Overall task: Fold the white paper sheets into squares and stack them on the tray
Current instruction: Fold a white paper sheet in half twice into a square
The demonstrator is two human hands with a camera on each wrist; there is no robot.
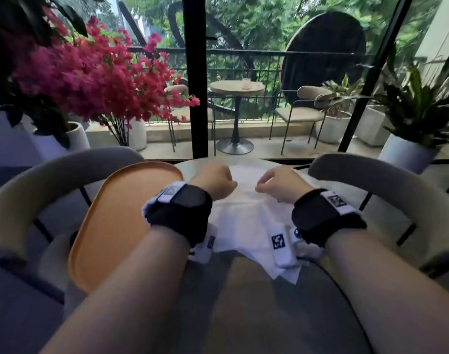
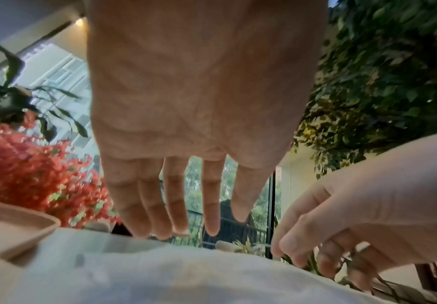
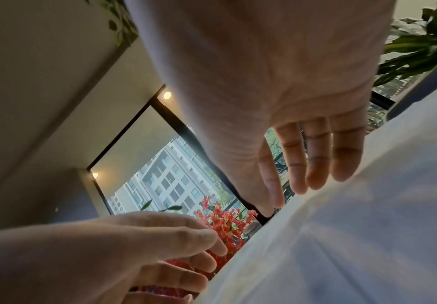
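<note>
Left hand: your left hand (image 1: pixel 214 181) hangs over the white paper sheets (image 1: pixel 246 210) at about 11 o'clock of the pile; the left wrist view shows its fingers (image 2: pixel 212 205) straight and slightly spread, tips pointing down at the paper and holding nothing.
Right hand: your right hand (image 1: pixel 282 183) sits at about 1 o'clock of the pile, fingers (image 3: pixel 316 160) extended and close together, tips at or just above a raised fold of paper. Whether they press it, you cannot tell.
Step in hand: judging by both hands poised on the far part of the sheet and nothing stacked yet, you are at the start of a fold, settling on the top sheet.
Next move: it calls for pinching the far edge or corners with both hands, bringing them evenly toward you at 6 o'clock, lining up the edges, then pressing the crease flat.
Paper, place: the sheets lie on the round table (image 1: pixel 192 163) in front of you, just to the 3 o'clock side of the tray (image 1: pixel 116 213), the near corners hanging past the table edge.
Paper, look: thin, white, soft and rumpled, more like tissue than stiff paper; several sheets overlap askew. Expect it to slide and crumple easily.
Tray: orange, with a low rim and rounded corners; no folded square shows on it.
</note>
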